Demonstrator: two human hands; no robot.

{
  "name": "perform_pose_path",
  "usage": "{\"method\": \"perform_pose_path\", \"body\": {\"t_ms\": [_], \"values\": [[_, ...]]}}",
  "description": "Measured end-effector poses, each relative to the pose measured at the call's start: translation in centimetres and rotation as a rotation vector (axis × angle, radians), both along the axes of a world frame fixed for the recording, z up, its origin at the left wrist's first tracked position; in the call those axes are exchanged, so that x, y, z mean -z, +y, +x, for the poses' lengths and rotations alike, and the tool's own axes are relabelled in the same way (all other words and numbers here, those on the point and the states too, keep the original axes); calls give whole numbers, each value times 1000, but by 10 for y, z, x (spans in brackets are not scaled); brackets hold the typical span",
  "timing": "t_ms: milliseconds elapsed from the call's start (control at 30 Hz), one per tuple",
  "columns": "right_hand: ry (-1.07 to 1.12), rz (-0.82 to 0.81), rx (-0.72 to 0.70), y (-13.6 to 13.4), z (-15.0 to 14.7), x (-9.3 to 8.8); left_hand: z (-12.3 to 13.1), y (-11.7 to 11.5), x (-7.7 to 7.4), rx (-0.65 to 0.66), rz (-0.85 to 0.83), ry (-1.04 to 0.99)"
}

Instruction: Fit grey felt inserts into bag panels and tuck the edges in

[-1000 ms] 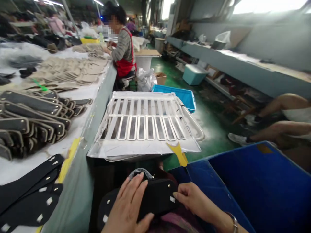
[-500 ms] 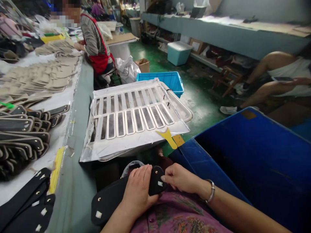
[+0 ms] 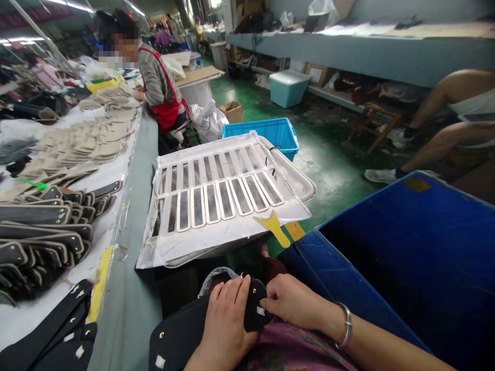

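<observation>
A: In the head view, what is the left hand (image 3: 230, 314) doing?

B: It lies across a black panel (image 3: 180, 332) with rounded ends, fingers together and bent over its far edge, gripping it.

A: And the right hand (image 3: 288, 301)?

B: Curled in, its thumb tip against the panel's right end, just beside a white tab (image 3: 260, 310). Whether anything is pinched there, I can't tell. A silver bracelet (image 3: 345, 325) circles its wrist.

A: So the panel sits where?

B: Beneath the left hand, reaching from its left side across to the right thumb.

A: What's around the hands?

B: Left of the left hand, a bench (image 3: 124, 314) carries more black pieces (image 3: 48, 330) and, farther off, a pile of pale-edged strips (image 3: 34, 234). Beyond both hands, a white rack (image 3: 166, 252) bears a row of strips with white borders (image 3: 228, 200).

A: Anything nearer the right hand?

B: A yellow forked piece (image 3: 274, 226) just beyond it, and a dark blue bin (image 3: 328, 273) to its right.
</observation>
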State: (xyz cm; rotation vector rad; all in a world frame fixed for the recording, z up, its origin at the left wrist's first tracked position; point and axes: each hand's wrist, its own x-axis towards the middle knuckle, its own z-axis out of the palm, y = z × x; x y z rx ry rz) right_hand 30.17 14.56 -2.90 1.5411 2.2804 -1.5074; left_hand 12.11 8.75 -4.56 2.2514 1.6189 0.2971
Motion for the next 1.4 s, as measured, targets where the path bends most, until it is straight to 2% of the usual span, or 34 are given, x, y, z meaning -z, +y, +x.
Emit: {"method": "perform_pose_path", "body": {"t_ms": [300,500,600,633,700,767,800,833,867,933,1033,1100,1300,1400], "values": [[-14,-101,30,5,0,5,12,7,-5,-26,-37,53],[-109,97,-76,-5,-2,11,13,1,-12,-72,-90,41],[-271,168,-55,-4,1,16,-7,-9,-21,1,-69,-108],[-268,219,-33,-3,0,17,-20,-16,-25,-18,-46,-162],[-156,461,26,-6,-9,16,-51,-38,-34,-200,21,-267],[15,719,-38,-15,-31,9,-87,-66,-36,-577,90,-391],[88,812,-129,-22,-47,5,-104,-79,-33,-753,94,-467],[140,867,-245,-29,-66,1,-121,-91,-29,-877,55,-566],[176,891,-357,-35,-86,-2,-134,-100,-23,-970,1,-664],[207,876,-510,-45,-126,-5,-153,-111,-11,-1050,-141,-850],[183,811,-604,-51,-169,0,-160,-112,0,-1045,-259,-1046],[151,784,-630,-52,-182,4,-158,-109,0,-1026,-254,-1084],[63,753,-700,-51,-182,6,-158,-103,-2,-941,-210,-888],[45,741,-717,-51,-181,5,-161,-103,-2,-909,-210,-859]]}}
